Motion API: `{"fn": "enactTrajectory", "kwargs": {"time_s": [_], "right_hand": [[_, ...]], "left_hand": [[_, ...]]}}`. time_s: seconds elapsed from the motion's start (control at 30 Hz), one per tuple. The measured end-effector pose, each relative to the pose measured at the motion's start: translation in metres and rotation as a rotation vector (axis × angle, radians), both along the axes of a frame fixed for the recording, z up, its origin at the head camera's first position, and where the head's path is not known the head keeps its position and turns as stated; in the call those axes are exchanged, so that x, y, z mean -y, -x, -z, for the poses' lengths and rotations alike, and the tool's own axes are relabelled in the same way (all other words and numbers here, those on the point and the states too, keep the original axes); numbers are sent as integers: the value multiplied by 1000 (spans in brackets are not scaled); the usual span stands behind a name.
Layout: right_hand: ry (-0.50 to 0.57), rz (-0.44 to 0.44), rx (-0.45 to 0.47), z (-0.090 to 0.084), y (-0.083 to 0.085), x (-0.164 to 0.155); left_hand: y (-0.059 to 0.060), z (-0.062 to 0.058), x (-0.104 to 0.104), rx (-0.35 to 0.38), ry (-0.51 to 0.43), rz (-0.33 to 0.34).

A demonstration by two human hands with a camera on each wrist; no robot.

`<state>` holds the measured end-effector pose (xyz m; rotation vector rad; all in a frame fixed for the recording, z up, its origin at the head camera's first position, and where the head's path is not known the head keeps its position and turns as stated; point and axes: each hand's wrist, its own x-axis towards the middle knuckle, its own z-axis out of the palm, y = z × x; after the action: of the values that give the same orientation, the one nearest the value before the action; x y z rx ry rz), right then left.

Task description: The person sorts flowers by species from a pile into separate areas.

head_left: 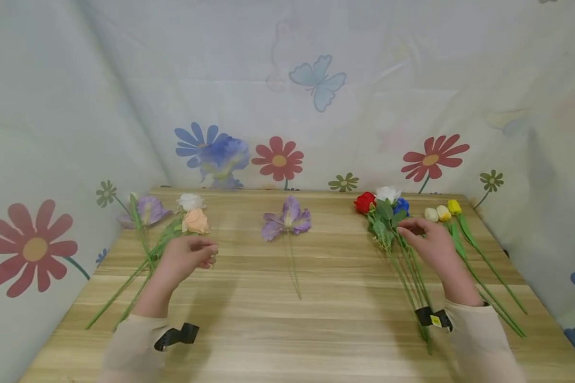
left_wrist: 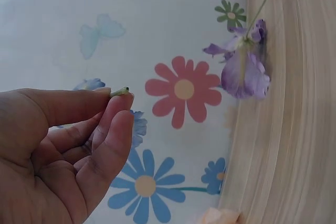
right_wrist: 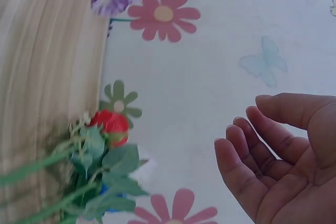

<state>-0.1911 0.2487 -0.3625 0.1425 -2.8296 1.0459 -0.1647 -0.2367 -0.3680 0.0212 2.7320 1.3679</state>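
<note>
The left hand (head_left: 188, 259) hovers just above the wooden bench (head_left: 287, 330), left of centre, its grip narrow — thumb and forefinger pinch a tiny green stem bit (left_wrist: 120, 91), seen best in the left wrist view, w/ the other fingers (left_wrist: 113, 140) loosely curled below. Just beyond that hand lies a bunch of artificial flowers: a peach rose (head_left: 196, 222), a white rose (head_left: 190, 201) and a purple bloom (head_left: 147, 210), their long green stems running back toward the near-left edge, past the wrist. The right hand (head_left: 429, 243) rests over the stems of the right-hand bouquet — red rose (head_left: 364, 202), white flower (head_left: 387, 193), blue flower (head_left: 402, 205), green leaves (head_left: 384, 217) between them. Its grip is loose and wide in the right wrist view, fingers (right_wrist: 247, 166) gently bent and holding nothing; whether the fingertips touch the stems I can't tell. Just right of that hand lie three small tulips, one white (head_left: 431, 214) and two yellow (head_left: 449, 210), stems slanting to the near-right corner. Mid-bench, well apart from both hands, a single purple iris (head_left: 287, 218) lies w/ its thin stem pointing at the person. Both forearms wear beige sleeves (head_left: 479, 335) w/ black straps at the wrists. A pale cloth backdrop (head_left: 316, 106) printed w/ red and blue daisies and a blue butterfly (head_left: 318, 81) wraps round the bench on three sides.
</note>
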Motion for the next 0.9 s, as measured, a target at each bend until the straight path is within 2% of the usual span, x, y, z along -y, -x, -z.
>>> {"fn": "enactTrajectory", "kwargs": {"time_s": [0.2,0.53,0.9], "right_hand": [[81,-22,-16,-5,6,27],[199,-32,13,-5,12,60],[457,-116,67,1,20,102]], "left_hand": [[6,1,-18,-11,-41,11],[12,1,-50,-31,-100,59],[22,13,-88,-19,-184,113]]}}
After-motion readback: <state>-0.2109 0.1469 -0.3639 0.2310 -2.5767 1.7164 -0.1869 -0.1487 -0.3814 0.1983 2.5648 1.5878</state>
